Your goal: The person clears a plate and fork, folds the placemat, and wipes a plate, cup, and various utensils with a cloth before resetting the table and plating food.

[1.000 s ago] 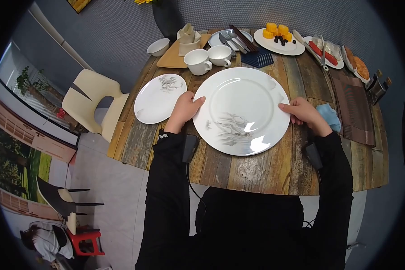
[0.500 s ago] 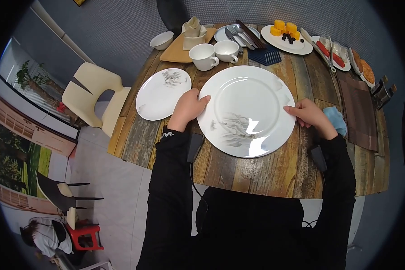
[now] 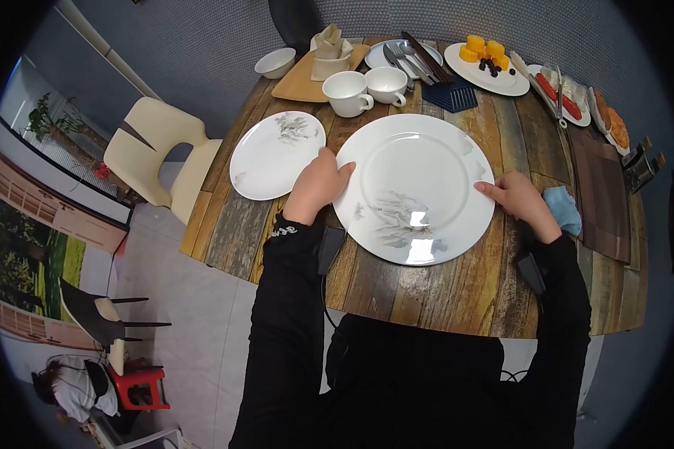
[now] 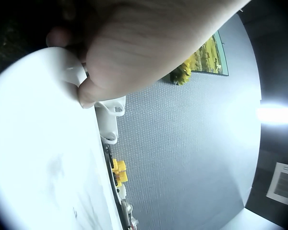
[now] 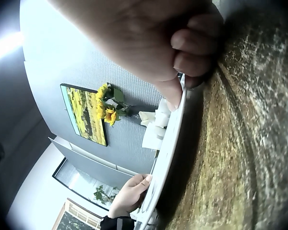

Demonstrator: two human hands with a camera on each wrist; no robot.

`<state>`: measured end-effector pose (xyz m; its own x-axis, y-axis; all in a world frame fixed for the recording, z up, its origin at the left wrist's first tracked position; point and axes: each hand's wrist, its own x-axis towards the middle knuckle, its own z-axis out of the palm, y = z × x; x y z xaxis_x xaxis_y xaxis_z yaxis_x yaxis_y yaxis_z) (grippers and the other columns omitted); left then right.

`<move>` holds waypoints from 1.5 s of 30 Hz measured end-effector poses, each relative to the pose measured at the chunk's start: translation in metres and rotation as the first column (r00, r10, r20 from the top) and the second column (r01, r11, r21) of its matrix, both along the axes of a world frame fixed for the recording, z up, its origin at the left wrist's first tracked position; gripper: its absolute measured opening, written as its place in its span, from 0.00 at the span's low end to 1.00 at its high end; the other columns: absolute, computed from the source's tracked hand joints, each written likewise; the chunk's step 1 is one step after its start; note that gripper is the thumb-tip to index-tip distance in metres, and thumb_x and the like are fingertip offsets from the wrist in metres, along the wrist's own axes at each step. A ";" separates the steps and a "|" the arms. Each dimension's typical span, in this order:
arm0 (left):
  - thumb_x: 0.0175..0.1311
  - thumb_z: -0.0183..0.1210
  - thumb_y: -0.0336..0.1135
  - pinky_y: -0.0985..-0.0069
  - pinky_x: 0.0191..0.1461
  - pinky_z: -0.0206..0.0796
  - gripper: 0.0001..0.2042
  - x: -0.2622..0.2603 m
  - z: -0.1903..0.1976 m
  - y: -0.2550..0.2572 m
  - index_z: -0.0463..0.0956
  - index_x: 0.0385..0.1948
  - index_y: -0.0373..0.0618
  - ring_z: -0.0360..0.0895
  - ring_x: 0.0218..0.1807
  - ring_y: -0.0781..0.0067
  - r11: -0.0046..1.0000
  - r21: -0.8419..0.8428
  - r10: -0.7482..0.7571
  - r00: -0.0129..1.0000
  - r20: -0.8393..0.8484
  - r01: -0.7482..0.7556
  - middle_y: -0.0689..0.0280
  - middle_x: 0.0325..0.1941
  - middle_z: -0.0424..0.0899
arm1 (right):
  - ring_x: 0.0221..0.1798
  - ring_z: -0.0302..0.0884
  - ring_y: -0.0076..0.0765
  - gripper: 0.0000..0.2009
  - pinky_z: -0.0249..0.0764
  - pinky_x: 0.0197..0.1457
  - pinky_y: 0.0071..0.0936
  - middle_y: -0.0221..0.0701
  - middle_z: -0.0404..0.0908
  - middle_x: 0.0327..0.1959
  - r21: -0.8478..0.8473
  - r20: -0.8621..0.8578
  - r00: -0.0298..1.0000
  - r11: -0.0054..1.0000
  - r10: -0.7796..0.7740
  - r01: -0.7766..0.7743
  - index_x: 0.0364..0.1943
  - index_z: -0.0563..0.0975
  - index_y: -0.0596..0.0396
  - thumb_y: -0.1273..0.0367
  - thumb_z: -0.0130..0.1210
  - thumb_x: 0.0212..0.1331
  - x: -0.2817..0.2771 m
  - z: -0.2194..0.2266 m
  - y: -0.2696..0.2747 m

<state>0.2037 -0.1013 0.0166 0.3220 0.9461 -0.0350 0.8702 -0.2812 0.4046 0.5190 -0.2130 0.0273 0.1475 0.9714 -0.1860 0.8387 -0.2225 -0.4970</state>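
A large round white plate (image 3: 414, 191) with a grey landscape print lies over the near middle of the wooden table. The left hand (image 3: 318, 187) grips its left rim, thumb on top. On the opposite rim, the right hand (image 3: 523, 202) pinches it between thumb and curled fingers. In the right wrist view, the plate's edge (image 5: 170, 153) stands slightly above the wood, with the right hand (image 5: 149, 43) at its near end. The left wrist view shows the left hand's (image 4: 139, 48) thumb on the plate (image 4: 43, 143). A smaller printed plate (image 3: 273, 161) lies beside the left hand.
Two white cups (image 3: 346, 95) stand behind the large plate, near a wooden tray (image 3: 296, 88) with a folded napkin and a navy slotted piece (image 3: 445, 96). Fruit plate (image 3: 502, 81), sausage plate (image 3: 583, 112), blue cloth (image 3: 562, 210) and brown mat (image 3: 603, 198) are right. A chair (image 3: 153, 150) stands left.
The head view has shifted, so the table's things appear slightly further right. Both hands keep their hold on the large plate, which shows little clear movement against the table.
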 end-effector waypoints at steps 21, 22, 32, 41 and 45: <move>0.56 0.47 0.27 0.68 0.33 0.63 0.09 -0.058 0.004 0.026 0.67 0.39 0.39 0.73 0.28 0.58 0.767 0.412 0.149 0.760 0.633 -0.493 0.57 0.21 0.74 | 0.18 0.64 0.23 0.06 0.63 0.24 0.23 0.27 0.69 0.17 0.329 -0.370 0.904 0.940 0.213 -0.087 0.29 0.72 0.58 0.70 0.48 0.54 -0.050 0.027 0.013; 0.56 0.46 0.26 0.69 0.34 0.63 0.12 -0.065 0.000 0.030 0.65 0.43 0.39 0.73 0.29 0.60 0.657 0.492 0.111 0.719 0.686 -0.571 0.58 0.23 0.74 | 0.19 0.64 0.23 0.05 0.64 0.24 0.23 0.27 0.68 0.17 0.278 -0.418 0.879 0.953 0.231 -0.118 0.31 0.72 0.57 0.71 0.48 0.53 -0.063 0.032 0.018; 0.50 0.51 0.28 0.67 0.56 0.56 0.24 -0.144 -0.046 0.047 0.59 0.51 0.29 0.65 0.52 0.49 0.554 0.454 0.423 0.706 0.568 -0.698 0.44 0.48 0.69 | 0.25 0.76 0.28 0.08 0.73 0.22 0.23 0.36 0.74 0.31 0.338 -0.525 0.718 0.886 0.458 -0.318 0.31 0.72 0.65 0.75 0.46 0.48 -0.179 0.019 0.109; 0.49 0.50 0.26 0.69 0.55 0.59 0.18 -0.150 -0.051 0.056 0.67 0.44 0.29 0.69 0.51 0.53 0.765 0.256 0.312 0.688 0.655 -0.591 0.45 0.46 0.72 | 0.25 0.76 0.30 0.21 0.74 0.21 0.23 0.42 0.74 0.30 0.024 -0.627 0.743 0.958 0.237 -0.285 0.45 0.60 0.74 0.74 0.49 0.48 -0.215 0.001 0.160; 0.49 0.49 0.24 0.71 0.52 0.62 0.16 -0.150 -0.049 0.053 0.68 0.42 0.30 0.71 0.48 0.57 0.736 0.192 0.367 0.620 0.693 -0.650 0.47 0.44 0.73 | 0.24 0.76 0.29 0.17 0.73 0.20 0.23 0.39 0.74 0.25 0.017 -0.615 0.773 0.982 0.157 -0.187 0.39 0.65 0.75 0.74 0.49 0.48 -0.223 -0.005 0.162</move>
<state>0.0536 -0.0484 -0.0323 -0.3997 0.8341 0.3801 0.5445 -0.1176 0.8305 0.2961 -0.0513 0.0224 -0.1803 0.9584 -0.2212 0.3878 -0.1374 -0.9114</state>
